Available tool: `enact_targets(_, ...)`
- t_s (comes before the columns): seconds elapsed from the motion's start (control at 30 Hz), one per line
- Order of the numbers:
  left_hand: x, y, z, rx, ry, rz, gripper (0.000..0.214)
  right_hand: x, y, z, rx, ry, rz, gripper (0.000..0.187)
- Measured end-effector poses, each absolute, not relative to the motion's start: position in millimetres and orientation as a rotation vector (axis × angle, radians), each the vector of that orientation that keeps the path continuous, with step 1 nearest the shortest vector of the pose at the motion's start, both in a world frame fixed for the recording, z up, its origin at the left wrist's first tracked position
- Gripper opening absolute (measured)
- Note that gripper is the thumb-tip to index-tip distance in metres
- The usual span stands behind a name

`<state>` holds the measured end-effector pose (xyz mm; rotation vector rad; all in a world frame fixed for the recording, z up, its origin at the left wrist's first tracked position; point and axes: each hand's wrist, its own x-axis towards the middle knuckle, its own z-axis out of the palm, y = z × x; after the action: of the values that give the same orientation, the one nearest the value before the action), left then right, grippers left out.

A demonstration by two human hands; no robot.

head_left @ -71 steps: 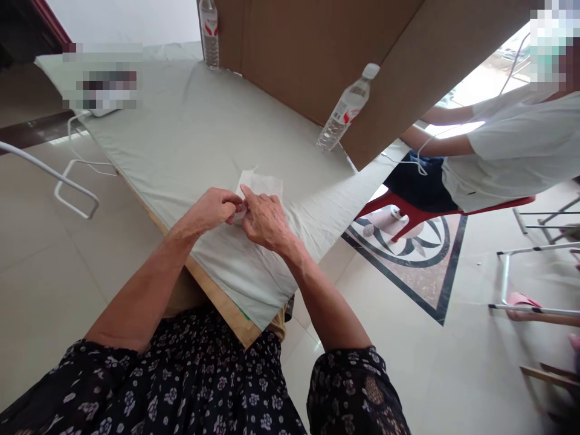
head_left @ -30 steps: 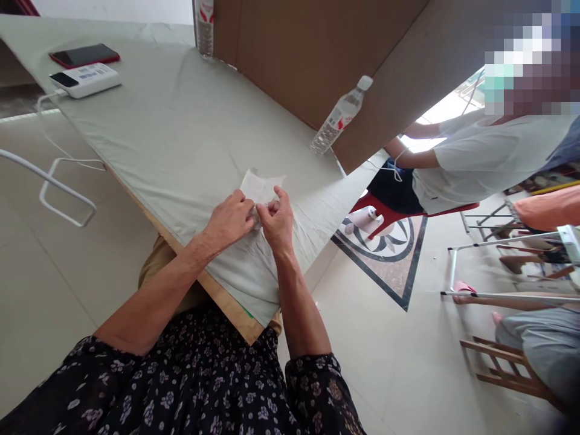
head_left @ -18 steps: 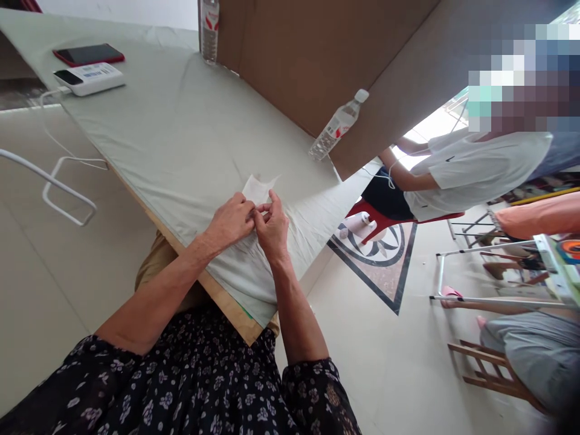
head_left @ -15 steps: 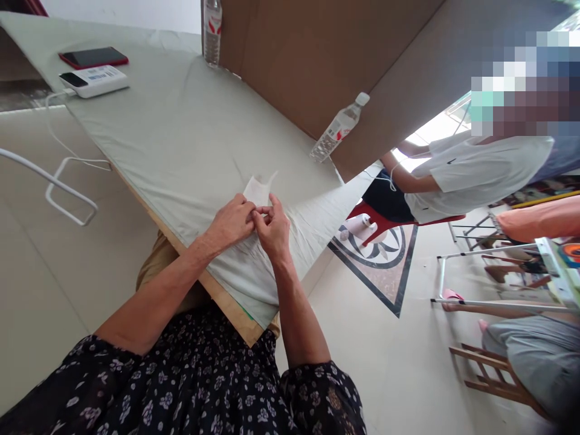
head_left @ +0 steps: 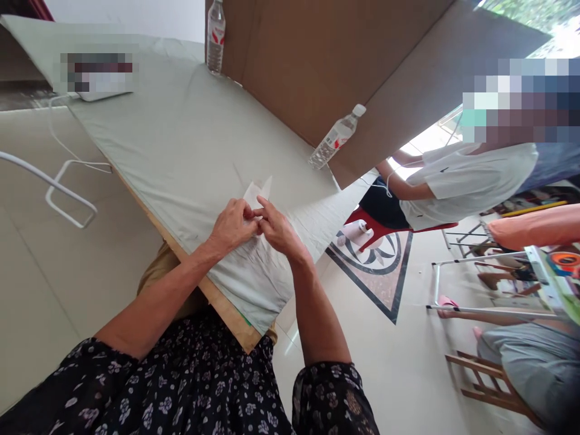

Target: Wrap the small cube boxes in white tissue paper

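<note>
1. Head view, containers first: a capped bottle (head_left: 336,139) stands at 2 o'clock from the hands, just beside a big cardboard panel (head_left: 312,78). A second bottle (head_left: 216,42) stands at half past 11, by the panel's far edge. Both are see-through with red-marked labels; from here I can't fairly tell how full they are.
2. The left hand (head_left: 233,223) and right hand (head_left: 278,229) meet at the fingertips, both pinched on a white sheet (head_left: 252,194), the right forefinger stretched out. The sheet shows at 12 o'clock past the fingers, over the table's near corner.
3. A second ago the sheet showed a broad upper edge; now it looks narrower, with a pointed corner sticking up. The right hand was more upright then; now it slants in from 4 o'clock.
4. A pale cloth (head_left: 176,139) covers the table, leaving a wooden edge (head_left: 235,320) bare towards 6 o'clock. At 10 o'clock lies a white device (head_left: 106,93), partly masked.
5. At 3 o'clock a person in a white shirt (head_left: 471,181) sits on a red chair (head_left: 383,228); a wooden stool (head_left: 493,383) is at 4.
</note>
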<state>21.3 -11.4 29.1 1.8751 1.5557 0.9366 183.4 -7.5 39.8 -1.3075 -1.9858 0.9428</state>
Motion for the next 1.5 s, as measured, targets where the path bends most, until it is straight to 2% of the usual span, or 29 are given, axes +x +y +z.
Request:
enact_targets(0.07,25,-12,29,1.881,1.568,0.897,0.015,190,-1,37,-1.285,-1.810,1.060,0.062)
enact_targets(0.2,25,-12,26,1.903,1.569,0.858,0.018,207,7,31,-1.490,-1.367,1.015,0.054)
enact_targets(0.3,22,-12,23,1.911,1.533,0.876,0.018,212,16,27,-1.662,-1.221,1.179,0.066)
enact_targets(0.4,21,-12,19,1.922,1.502,0.919,0.021,207,32,24,-1.653,-1.208,1.259,0.079)
enact_targets(0.5,20,-14,17,1.926,1.463,0.950,0.034,197,51,19,-1.610,-1.236,1.249,0.081)
enact_targets(0.63,19,-17,23,2.030,1.423,0.861,0.058,189,69,10,-1.559,-1.240,1.206,0.064)
enact_targets(0.7,19,-17,26,2.091,1.418,0.776,0.053,189,73,8,-1.549,-1.238,1.201,0.056)
enact_targets(0.83,18,-14,29,2.104,1.441,0.686,0.030,192,75,11,-1.526,-1.211,1.287,0.041)
enact_targets(0.9,18,-13,29,2.098,1.446,0.689,0.026,193,77,13,-1.484,-1.222,1.358,0.037)
enact_targets(1.07,17,-13,29,2.115,1.456,0.688,0.025,187,81,15,-1.315,-1.305,1.409,0.033)
enact_targets(1.33,15,-10,23,2.069,1.463,0.736,0.034,182,64,20,-1.038,-1.286,1.397,0.033)
enact_targets(1.5,15,-11,16,2.058,1.464,0.843,0.032,180,46,25,-0.971,-1.445,1.275,0.030)
